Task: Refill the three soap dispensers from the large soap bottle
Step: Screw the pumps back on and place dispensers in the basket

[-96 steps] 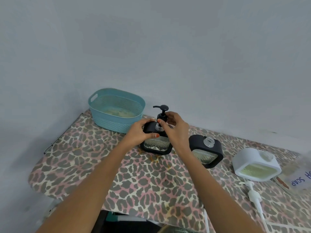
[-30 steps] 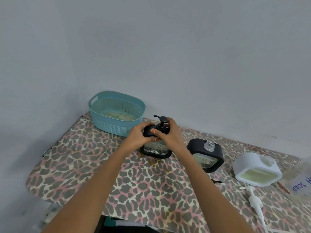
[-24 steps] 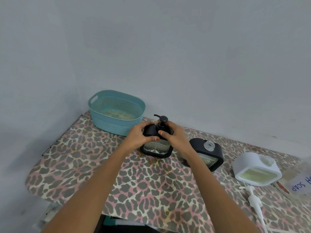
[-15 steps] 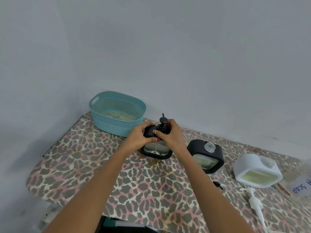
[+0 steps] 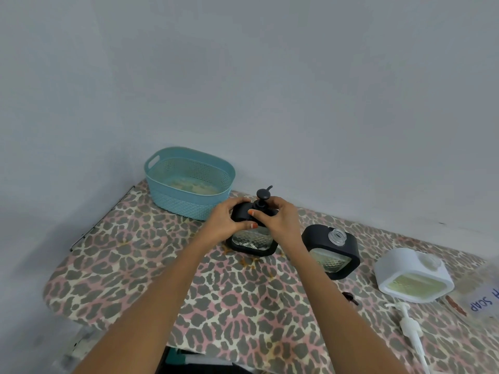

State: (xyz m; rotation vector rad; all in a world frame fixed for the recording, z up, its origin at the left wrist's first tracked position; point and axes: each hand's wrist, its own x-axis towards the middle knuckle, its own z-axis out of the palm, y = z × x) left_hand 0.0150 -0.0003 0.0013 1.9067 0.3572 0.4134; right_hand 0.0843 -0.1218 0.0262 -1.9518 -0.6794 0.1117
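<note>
Both hands were on the first black dispenser (image 5: 252, 237), which stood on the leopard-print table (image 5: 140, 268) just in front of the teal basket (image 5: 189, 182). The left hand (image 5: 225, 224) gripped its black shoulder, while the right hand (image 5: 279, 221) was closed around the base of the black pump (image 5: 262, 197). To the right stood 2 more, uncapped: a second black dispenser (image 5: 332, 251) and a white dispenser (image 5: 413, 275). A white pump (image 5: 411, 329) lay loose near the white one.

"SOAP" — upside down — on bottle label (image 5: 484, 303)
</note>
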